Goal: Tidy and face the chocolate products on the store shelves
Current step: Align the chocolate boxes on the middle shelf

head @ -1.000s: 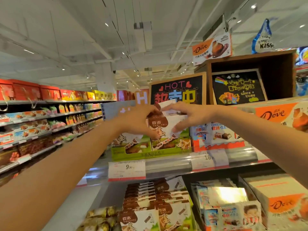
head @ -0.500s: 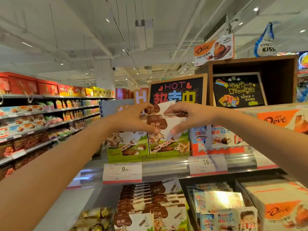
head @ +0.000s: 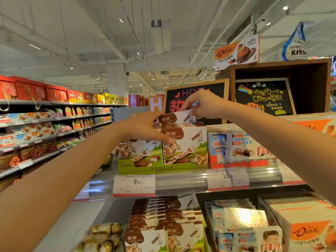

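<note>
A: What was held by the hands?

B: A single Bainuo chocolate box [head: 179,118] was held above the rest. It was pinched at its right end by the curled fingers and thumb of the right hand [head: 203,104], and its left end was touched by the fingertips of the left hand [head: 145,127]. The left thumb was stretched down across the front of the upright Bainuo boxes [head: 184,144] beneath. How tightly the left fingers were closed could not be told.

A: Where was that box placed in relation to the others?

B: It was tilted, its right end raised, just above the row of upright Bainuo boxes, which stood in a green Bainuo display tray [head: 160,168] on the upper shelf [head: 181,180]. Whether it was touching the row below could not be told.

A: What was seen beside the tray?

B: Kinder Chocolate boxes [head: 241,146] were stood just to the right of it. Two price tags were fixed to the shelf edge, the 9.90 tag [head: 134,184] under the tray and the 16.90 tag [head: 228,178] under the Kinder boxes.

A: And below?

B: More Bainuo packs [head: 163,224] were stacked on the lower shelf, with gold-wrapped chocolates [head: 101,235] to their left and Kinder packs [head: 245,231] and a Dove carton [head: 305,228] to their right.

A: Anything behind?

B: A black HOT chalkboard sign [head: 196,99] was stood behind the hands, and a Dove hanging sign [head: 236,53] was hung overhead.
</note>
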Demonstrator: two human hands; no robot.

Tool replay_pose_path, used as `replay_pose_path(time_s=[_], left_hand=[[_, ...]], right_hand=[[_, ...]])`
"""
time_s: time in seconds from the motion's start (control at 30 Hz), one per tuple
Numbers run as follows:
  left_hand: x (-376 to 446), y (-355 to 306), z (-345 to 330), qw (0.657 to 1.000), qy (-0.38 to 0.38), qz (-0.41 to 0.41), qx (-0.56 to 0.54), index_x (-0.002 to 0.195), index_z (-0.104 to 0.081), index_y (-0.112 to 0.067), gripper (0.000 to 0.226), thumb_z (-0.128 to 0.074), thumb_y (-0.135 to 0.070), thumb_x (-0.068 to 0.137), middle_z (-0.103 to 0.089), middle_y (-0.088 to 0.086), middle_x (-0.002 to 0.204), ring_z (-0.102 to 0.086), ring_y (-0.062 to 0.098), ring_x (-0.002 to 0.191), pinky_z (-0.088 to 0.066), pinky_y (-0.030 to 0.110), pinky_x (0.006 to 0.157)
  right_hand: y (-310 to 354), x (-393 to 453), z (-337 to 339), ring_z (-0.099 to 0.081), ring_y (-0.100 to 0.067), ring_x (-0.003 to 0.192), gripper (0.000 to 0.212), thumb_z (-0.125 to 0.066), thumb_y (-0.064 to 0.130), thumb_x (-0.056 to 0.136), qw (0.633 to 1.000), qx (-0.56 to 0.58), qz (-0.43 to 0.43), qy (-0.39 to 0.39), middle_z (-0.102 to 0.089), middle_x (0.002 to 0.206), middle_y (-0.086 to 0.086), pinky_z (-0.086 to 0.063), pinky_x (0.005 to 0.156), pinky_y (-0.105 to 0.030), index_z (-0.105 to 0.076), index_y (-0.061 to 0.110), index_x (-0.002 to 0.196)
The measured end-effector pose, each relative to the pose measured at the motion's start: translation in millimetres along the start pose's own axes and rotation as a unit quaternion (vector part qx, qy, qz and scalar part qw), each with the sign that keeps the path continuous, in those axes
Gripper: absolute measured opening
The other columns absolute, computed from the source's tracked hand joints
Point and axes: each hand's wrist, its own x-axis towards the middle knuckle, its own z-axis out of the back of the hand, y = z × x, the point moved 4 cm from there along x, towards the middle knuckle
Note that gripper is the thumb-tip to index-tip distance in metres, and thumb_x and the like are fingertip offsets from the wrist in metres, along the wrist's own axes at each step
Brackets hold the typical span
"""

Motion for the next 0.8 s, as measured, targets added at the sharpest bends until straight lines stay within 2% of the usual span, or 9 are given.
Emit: replay_pose_path(time_s=[0.07,0.17,0.27,0.43,0.57,0.63,0.7,0.77,0.8], left_hand=[[1,2,2,1.0,-0.003,0.014,0.008,0.141,-0.031,-0.03,0.099,-0.078,-0.054,0.058,-0.044,-0.007,0.14,-0.044,0.016,0.126,-0.039,0.04,0.104],[5,10,2,0.999,-0.005,0.036,0.023,0.147,-0.016,-0.032,0.133,-0.075,-0.074,0.036,-0.032,-0.006,0.15,-0.037,0.02,0.134,-0.032,0.046,0.11],[9,15,2,0.999,-0.007,0.043,0.028,0.147,-0.008,-0.036,0.142,-0.07,-0.081,0.028,-0.022,-0.007,0.155,-0.026,0.021,0.14,-0.025,0.049,0.113],[10,10,1,1.0,-0.001,0.025,0.017,0.149,-0.007,-0.029,0.122,-0.077,-0.06,0.053,-0.022,-0.006,0.154,-0.033,0.018,0.136,-0.031,0.04,0.111],[9,6,-3,0.999,0.048,0.004,0.005,0.139,-0.039,-0.031,0.088,-0.075,-0.052,0.062,-0.049,-0.008,0.135,-0.055,0.014,0.112,-0.049,0.031,0.093],[9,3,-6,0.998,0.063,-0.01,0.017,0.128,-0.052,-0.031,0.068,-0.074,-0.051,0.067,-0.059,-0.009,0.12,-0.058,0.011,0.105,-0.051,0.028,0.087],[10,2,-7,0.998,0.065,-0.01,0.015,0.127,-0.052,-0.033,0.06,-0.072,-0.048,0.072,-0.058,-0.009,0.118,-0.057,0.01,0.102,-0.05,0.022,0.079],[10,1,-6,0.997,0.074,-0.009,0.022,0.132,-0.045,-0.038,0.065,-0.071,-0.05,0.073,-0.055,-0.011,0.123,-0.054,0.009,0.106,-0.046,0.022,0.087],[9,2,-4,0.996,0.079,-0.011,0.034,0.134,-0.041,-0.041,0.072,-0.071,-0.055,0.071,-0.053,-0.012,0.126,-0.052,0.009,0.11,-0.044,0.025,0.093]], right_hand=[[-8,4,-3,-0.059,-0.018,0.104,0.022,-0.055,-0.002,0.089,0.998,0.046,-0.049,0.001,-0.058,0.098,0.004,-0.057,0.077,-0.031,-0.063,0.014,0.103],[-17,3,-2,-0.058,-0.018,0.096,0.02,-0.05,-0.003,0.091,0.985,0.14,-0.096,-0.014,-0.054,0.093,0.003,-0.056,0.061,-0.023,-0.056,0.012,0.103],[-23,-2,-1,-0.058,-0.013,0.087,0.02,-0.05,-0.003,0.091,0.975,0.199,-0.091,-0.028,-0.053,0.095,0.003,-0.055,0.058,-0.021,-0.058,0.011,0.103],[-26,-8,-18,-0.062,-0.014,0.094,0.019,-0.051,0.007,0.094,0.992,0.096,-0.045,0.069,-0.061,0.097,0.007,-0.052,0.07,-0.021,-0.066,0.017,0.1],[-21,-12,-10,-0.054,-0.012,0.108,0.024,-0.051,0.03,0.094,0.993,0.046,-0.04,0.1,-0.06,0.104,0.014,-0.041,0.087,-0.022,-0.068,0.021,0.11],[-18,-14,-7,-0.043,-0.014,0.126,0.042,-0.052,0.052,0.087,0.99,0.03,-0.053,0.127,-0.051,0.129,0.011,-0.031,0.103,-0.03,-0.059,0.029,0.121],[-16,-18,-14,-0.027,-0.015,0.138,0.079,-0.056,0.067,0.075,0.974,0.009,-0.076,0.211,-0.029,0.15,0.01,-0.019,0.112,-0.036,-0.031,0.035,0.142],[-18,-23,-23,-0.031,-0.017,0.136,0.104,-0.064,0.066,0.067,0.951,-0.007,-0.102,0.29,-0.022,0.154,0.007,-0.023,0.111,-0.035,-0.007,0.036,0.149],[-20,-25,-26,-0.038,-0.017,0.131,0.108,-0.067,0.064,0.065,0.947,-0.005,-0.112,0.3,-0.027,0.152,0.004,-0.027,0.11,-0.034,-0.005,0.035,0.149]])
